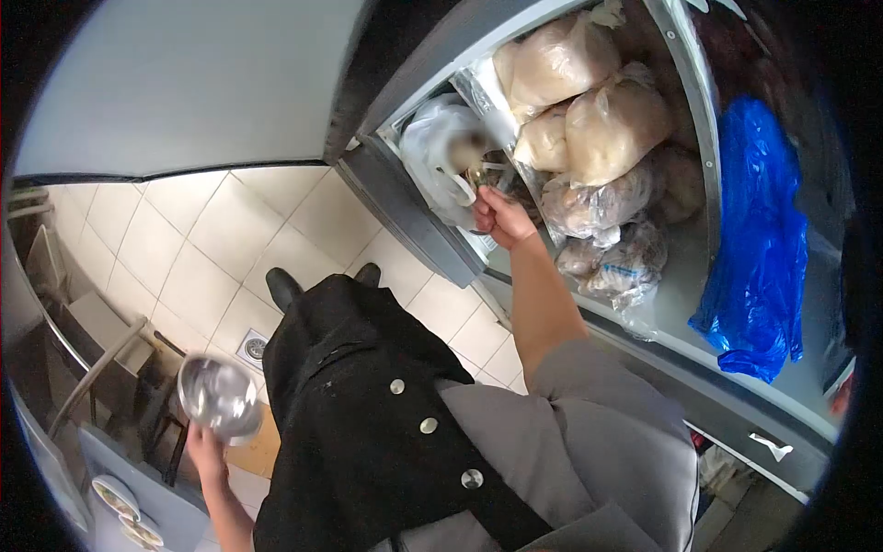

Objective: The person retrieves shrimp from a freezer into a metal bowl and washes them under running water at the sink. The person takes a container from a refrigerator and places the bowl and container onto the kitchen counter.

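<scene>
The only marking that stands out in the cabinet is a blue print on a clear bag (pixel 633 276) at 3 o'clock from the picture's centre, too small to read. Far out at 8 o'clock, a grey panel (pixel 152 460) carries round printed pictures (pixel 117 497) of what look like filled plates; any lettering there is too small to make out.

The open grey cabinet (pixel 405 216) spans from 12 to 4 o'clock. At 1 to 2 o'clock in it, large clear bags (pixel 616 120) packed with something pale are piled against one another. Below them, at 2 to 3 o'clock, lie wrinkled clear bags (pixel 598 198) with darker, lumpy contents. A bright blue plastic bag (pixel 759 239) hangs or lies along the cabinet's side at 3 o'clock. In the narrower compartment at 12 o'clock sits a loose white plastic bag (pixel 430 138); its contents are hard to tell.

The right hand (pixel 504 219), near the centre at 1 o'clock, reaches into that compartment just beside the white bag. Its fingers are curled closed around a small shiny thing (pixel 475 173), too blurred to identify. At 8 o'clock the left hand (pixel 206 451) grips the near edge of a metal bowl (pixel 221 400), fingers partly bent; the bowl is held above the tiled floor (pixel 216 258), its shiny inside blurred
</scene>
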Demonstrator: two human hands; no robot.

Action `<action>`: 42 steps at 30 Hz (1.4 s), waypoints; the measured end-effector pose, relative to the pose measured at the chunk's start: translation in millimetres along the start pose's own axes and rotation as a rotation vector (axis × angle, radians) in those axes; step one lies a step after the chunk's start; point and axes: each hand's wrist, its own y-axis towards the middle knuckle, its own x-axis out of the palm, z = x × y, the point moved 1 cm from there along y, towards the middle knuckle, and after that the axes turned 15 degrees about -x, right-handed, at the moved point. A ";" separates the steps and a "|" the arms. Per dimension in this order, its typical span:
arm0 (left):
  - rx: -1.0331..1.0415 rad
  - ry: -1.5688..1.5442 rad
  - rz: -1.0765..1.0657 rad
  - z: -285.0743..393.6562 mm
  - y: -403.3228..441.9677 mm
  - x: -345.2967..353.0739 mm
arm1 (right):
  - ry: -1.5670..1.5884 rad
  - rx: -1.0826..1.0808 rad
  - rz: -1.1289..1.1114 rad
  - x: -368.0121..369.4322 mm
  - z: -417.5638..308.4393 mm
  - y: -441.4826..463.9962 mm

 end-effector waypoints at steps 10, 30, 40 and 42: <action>0.424 0.404 -0.512 221.1 19.7 312.0 | 0.035 -0.151 -0.161 22.8 -15.4 -89.9; 0.326 0.498 -0.604 201.1 49.3 346.7 | -1.536 -0.560 0.068 28.5 13.7 84.0; 0.325 0.497 -0.598 193.1 68.9 349.3 | -1.628 -0.530 0.091 25.4 17.2 98.8; 0.328 0.510 -0.600 194.2 69.0 352.8 | -1.602 -0.597 0.108 10.6 18.2 100.5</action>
